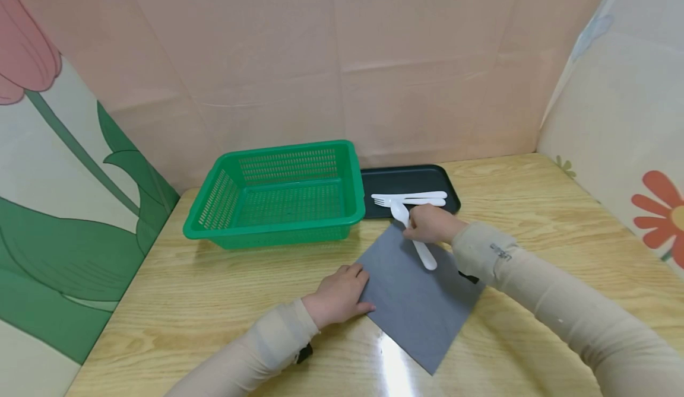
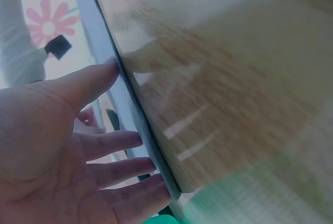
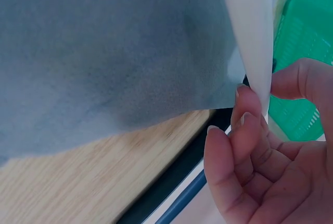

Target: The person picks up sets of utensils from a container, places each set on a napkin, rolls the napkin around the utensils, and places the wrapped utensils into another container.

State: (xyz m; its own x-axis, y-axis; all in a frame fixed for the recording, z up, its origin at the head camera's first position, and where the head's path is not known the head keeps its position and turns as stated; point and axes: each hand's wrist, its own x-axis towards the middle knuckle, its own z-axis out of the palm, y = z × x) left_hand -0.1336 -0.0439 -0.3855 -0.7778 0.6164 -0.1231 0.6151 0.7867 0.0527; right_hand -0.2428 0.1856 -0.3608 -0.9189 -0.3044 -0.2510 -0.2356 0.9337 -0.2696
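A grey napkin or cloth square (image 1: pixel 419 314) lies at an angle on the wooden table. Above its far corner my right hand (image 1: pixel 431 225) pinches a white plastic spoon (image 1: pixel 426 257), bowl pointing to the tray. In the right wrist view, thumb and fingertips meet on the white spoon (image 3: pixel 255 36), over the grey square (image 3: pixel 114 52). My left hand (image 1: pixel 343 295) rests at the square's left edge. The left wrist view shows this hand (image 2: pixel 88 151) with extended fingers and thumb touching that edge.
Just beyond the right hand, a black tray (image 1: pixel 401 180) holds a white fork (image 1: pixel 434 202) and another white utensil (image 1: pixel 427 195), perhaps a knife. A green plastic basket (image 1: pixel 278 231) stands to the tray's left. Behind both rises a pinkish covered wall (image 1: pixel 267 76).
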